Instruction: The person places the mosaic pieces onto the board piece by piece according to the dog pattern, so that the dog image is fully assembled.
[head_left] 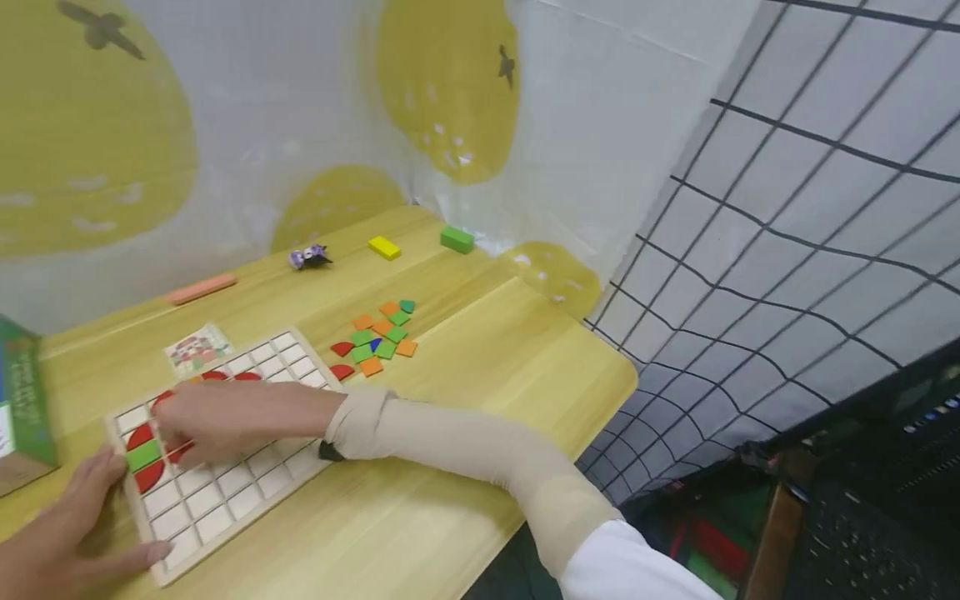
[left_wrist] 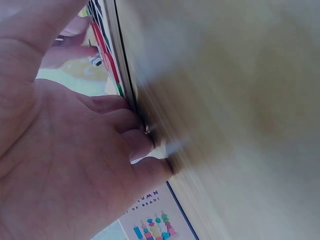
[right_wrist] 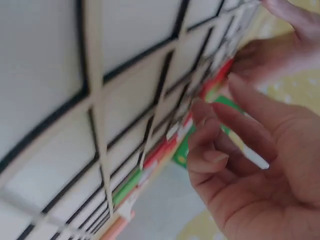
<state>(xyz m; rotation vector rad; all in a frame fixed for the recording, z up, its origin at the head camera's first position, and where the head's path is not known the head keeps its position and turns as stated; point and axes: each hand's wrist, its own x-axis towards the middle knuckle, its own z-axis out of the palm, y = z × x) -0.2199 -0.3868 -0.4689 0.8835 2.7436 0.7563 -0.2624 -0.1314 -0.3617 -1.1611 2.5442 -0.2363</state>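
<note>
Orange loose tiles (head_left: 371,366) show only in head view.

Loose tiles (head_left: 383,327) right of board (head_left: 243,502)

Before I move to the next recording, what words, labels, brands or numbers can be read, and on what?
"UMN": pale printed panel, left wrist view; earlier letters hidden.
"BRADI", roughly: same panel, line below; blurred, spelling uncertain.
Green box, head view: lettering too blurred to read.
Dark equipment at right: small marks, unreadable.
</note>
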